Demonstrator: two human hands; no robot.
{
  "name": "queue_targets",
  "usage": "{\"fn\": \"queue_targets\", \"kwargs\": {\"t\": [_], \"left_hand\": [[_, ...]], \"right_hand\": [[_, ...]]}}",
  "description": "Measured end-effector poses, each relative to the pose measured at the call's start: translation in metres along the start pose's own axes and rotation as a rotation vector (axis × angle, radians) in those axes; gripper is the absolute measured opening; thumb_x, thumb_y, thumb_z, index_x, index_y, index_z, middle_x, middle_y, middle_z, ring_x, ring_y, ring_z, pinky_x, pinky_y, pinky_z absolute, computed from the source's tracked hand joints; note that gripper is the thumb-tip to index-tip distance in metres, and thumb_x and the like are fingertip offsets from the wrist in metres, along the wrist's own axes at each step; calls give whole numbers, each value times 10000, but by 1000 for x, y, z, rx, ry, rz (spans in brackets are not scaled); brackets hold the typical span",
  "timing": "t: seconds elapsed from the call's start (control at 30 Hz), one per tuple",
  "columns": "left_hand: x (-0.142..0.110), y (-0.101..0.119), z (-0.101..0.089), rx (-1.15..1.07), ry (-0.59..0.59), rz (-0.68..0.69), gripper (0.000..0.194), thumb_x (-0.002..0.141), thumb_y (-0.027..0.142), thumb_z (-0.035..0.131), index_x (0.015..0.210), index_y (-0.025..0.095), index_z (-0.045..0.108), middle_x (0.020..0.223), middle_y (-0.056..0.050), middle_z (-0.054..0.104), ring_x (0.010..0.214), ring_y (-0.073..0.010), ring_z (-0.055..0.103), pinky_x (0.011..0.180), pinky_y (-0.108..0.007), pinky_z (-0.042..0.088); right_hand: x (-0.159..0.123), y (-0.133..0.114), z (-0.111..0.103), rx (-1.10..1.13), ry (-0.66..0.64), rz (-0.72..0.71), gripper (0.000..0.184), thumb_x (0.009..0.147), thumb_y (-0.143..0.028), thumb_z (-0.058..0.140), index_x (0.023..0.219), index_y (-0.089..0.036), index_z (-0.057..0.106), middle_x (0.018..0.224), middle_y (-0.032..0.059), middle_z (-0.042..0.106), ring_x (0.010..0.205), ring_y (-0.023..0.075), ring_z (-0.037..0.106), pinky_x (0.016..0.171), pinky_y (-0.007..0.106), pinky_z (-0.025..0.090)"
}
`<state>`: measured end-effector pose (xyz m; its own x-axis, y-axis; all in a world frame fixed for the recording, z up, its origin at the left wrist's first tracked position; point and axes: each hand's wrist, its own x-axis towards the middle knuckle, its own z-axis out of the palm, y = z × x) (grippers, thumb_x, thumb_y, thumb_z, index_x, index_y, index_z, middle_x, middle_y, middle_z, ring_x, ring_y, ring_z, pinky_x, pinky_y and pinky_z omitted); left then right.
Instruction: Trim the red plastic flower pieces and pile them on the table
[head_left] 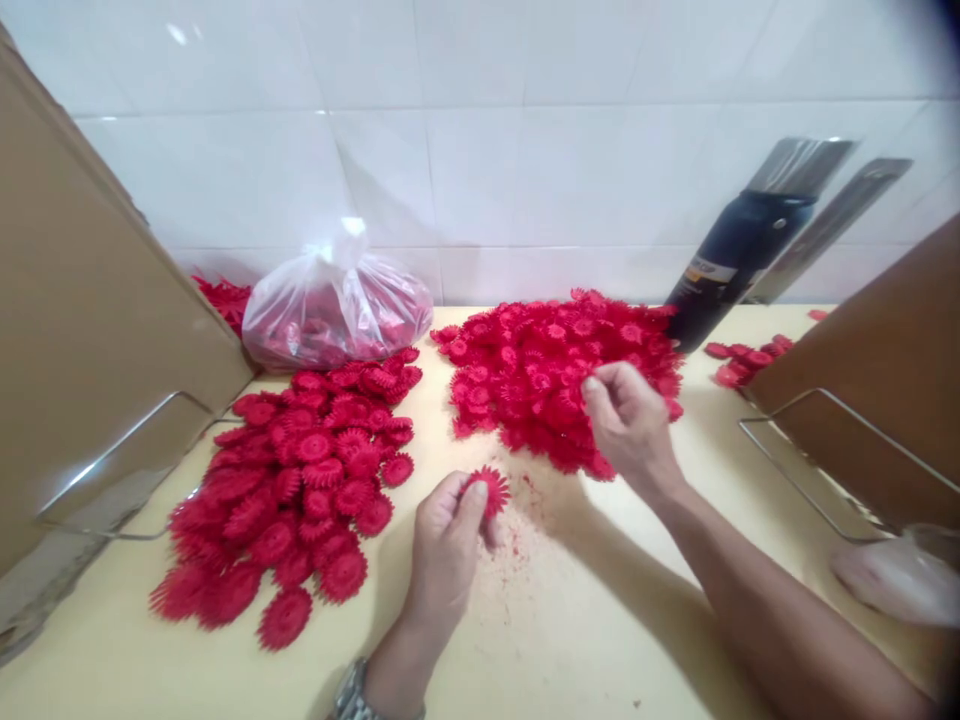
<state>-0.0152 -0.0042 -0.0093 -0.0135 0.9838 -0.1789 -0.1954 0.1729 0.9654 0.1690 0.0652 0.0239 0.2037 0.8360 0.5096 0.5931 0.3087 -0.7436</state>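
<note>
My left hand (450, 525) pinches a red serrated flower-shaped disc (493, 492) between thumb and fingers, above the pale tabletop (600, 620). My right hand (628, 420) is closed, thumb against the fingers, in front of the right part of a heap of red flower-shaped pieces (540, 370). Whether anything small sits in that pinch I cannot make out. Left of my left hand lies a second pile, of round red discs with toothed edges (315, 480). Small red crumbs (517, 545) are scattered on the table between my hands.
A tied clear plastic bag (337, 310) with red pieces stands against the tiled wall (480, 170). Cardboard panels (97, 260) with wire frames flank both sides. A dark bottle (735, 260) leans at the back right, near a few red pieces (742, 360). Another plastic bag (900, 575) lies at right.
</note>
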Motion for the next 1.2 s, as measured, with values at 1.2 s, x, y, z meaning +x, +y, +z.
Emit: {"fn": "queue_targets", "kwargs": {"t": [1.2], "left_hand": [[-1,-5,1,-12,-104,43,202,800,321,569,677,166,531,495,39,520,464,-78,454,476,-201,350]], "right_hand": [[-56,-30,18,348,-565,173,160,780,-286,534,667,-178,498,597,-15,513,559,108,459,524,242,373]]}}
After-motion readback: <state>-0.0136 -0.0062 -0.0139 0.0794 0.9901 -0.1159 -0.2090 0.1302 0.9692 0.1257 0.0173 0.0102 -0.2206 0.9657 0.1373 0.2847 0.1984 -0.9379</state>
